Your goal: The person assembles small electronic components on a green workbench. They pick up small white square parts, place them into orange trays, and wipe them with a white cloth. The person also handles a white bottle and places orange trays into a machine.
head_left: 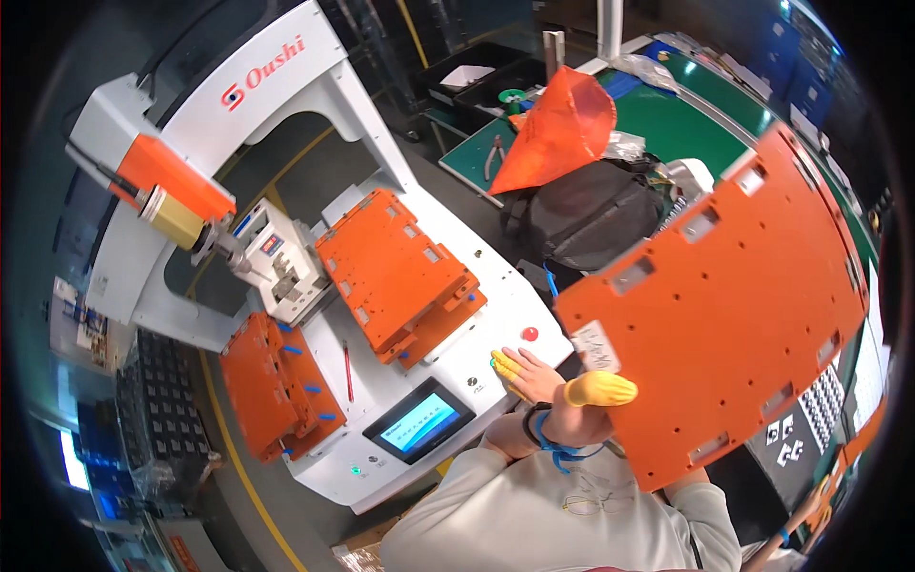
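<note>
- Fingers [510, 367] on your left hand [545, 383] are stretched out, apart from the thumb, at the front of the white machine [510, 307] in the head view; can't tell if that yellow-covered thumb presses the orange panel [734, 305].
- Right hand's out of sight, probably behind the panel, so no clue about its grip.
- Panel's tilted, right of the machine. If it's only supported one-sided, imo it could swing or slip.
- Red button [530, 334] on the machine might get bumped by a stray knuckle.
- Looks: bright orange, small holes, slots near the edges, white label [596, 346].
</note>
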The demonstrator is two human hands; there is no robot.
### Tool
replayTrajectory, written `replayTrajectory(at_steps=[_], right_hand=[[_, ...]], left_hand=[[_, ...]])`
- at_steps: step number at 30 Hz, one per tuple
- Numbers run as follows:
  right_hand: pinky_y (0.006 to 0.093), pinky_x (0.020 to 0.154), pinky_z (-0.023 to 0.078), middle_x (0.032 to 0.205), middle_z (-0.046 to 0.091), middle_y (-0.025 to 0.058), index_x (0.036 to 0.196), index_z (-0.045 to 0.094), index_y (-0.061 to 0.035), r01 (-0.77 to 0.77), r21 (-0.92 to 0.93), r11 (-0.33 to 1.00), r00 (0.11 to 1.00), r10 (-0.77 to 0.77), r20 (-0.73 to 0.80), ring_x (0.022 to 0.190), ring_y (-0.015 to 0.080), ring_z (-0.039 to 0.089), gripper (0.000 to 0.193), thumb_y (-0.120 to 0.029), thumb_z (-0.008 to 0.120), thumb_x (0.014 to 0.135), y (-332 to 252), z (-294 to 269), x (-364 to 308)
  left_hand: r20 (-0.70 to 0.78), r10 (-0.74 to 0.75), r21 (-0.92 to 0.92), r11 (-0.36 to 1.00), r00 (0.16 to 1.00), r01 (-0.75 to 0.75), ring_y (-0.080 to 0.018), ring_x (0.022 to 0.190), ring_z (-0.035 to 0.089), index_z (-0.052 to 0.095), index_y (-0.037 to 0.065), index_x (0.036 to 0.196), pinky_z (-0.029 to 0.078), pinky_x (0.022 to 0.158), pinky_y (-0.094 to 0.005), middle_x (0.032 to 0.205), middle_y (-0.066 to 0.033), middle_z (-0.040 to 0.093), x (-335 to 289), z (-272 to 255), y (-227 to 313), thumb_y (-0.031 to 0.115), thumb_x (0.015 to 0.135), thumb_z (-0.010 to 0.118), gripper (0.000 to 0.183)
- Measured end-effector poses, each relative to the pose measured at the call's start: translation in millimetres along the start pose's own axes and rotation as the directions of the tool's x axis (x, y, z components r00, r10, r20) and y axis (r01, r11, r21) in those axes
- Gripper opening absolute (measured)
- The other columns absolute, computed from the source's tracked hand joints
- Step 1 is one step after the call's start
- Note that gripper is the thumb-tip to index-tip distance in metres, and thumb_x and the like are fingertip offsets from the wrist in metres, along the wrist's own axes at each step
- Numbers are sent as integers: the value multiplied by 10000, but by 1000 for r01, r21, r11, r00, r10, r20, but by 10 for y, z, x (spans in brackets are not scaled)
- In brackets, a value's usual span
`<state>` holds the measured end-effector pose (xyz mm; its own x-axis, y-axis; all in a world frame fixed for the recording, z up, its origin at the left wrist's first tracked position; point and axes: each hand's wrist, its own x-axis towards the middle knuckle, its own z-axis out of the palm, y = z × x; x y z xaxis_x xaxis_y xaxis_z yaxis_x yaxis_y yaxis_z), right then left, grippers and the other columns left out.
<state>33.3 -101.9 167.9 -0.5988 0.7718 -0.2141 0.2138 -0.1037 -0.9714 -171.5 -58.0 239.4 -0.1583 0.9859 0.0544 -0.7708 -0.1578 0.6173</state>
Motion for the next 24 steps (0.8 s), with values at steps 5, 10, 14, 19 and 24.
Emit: replayTrajectory(at_steps=[5, 10, 14, 19, 24], right_hand=[[471, 944, 516, 1299, 590, 203, 1342, 529, -8, -50, 122, 991, 989, 66, -132, 1123, 349, 614, 438, -286, 518, 1003, -79, 12, -339], [484, 973, 502, 1333, 570, 202, 1368, 509, -12, 44, 224, 974, 954, 25, -297, 1177, 339, 591, 478, -326, 518, 1007, -169, 112, -791], [494, 997, 492, 1360, 554, 201, 1388, 494, -15, 137, 333, 933, 874, 45, -485, 1220, 331, 573, 511, -358, 517, 1010, -128, 355, -1411], [506, 1027, 478, 1394, 535, 201, 1414, 474, -18, 699, 358, 619, 490, -49, -871, 1274, 321, 550, 553, -399, 517, 1014, 111, 1282, -2153], [415, 979, 494, 1337, 572, 106, 1366, 489, -6, 924, -113, 365, -209, 236, -949, 1183, 213, 591, 590, -403, 633, 954, 224, 1946, -1679]], left_hand=[[198, -265, 77, 964, 944, 254, -236, 1121, 568, 542, 38, 1279, 480, 936, -405, 1213, -113, 583, -25, 178, -355, 515, 948, 440, 590], [342, -507, 293, 858, 791, 422, -246, 1134, 562, 531, 45, 1296, 481, 938, -412, 1228, -111, 572, -214, 320, -483, 544, 942, 429, 620], [395, -659, 511, 737, 640, 443, -254, 1145, 557, 522, 51, 1309, 481, 940, -418, 1240, -109, 564, -305, 301, -481, 568, 937, 421, 645], [505, -839, 524, 485, 203, 700, -288, 1211, 548, 473, 44, 1383, 472, 999, -451, 1317, -135, 547, -514, 269, -716, 514, 918, 439, 662], [380, -915, 604, 131, -139, 786, -298, 1208, 578, 465, 19, 1398, 470, 1022, -457, 1307, -139, 579, -927, 452, -998, 244, 849, 567, 602]])
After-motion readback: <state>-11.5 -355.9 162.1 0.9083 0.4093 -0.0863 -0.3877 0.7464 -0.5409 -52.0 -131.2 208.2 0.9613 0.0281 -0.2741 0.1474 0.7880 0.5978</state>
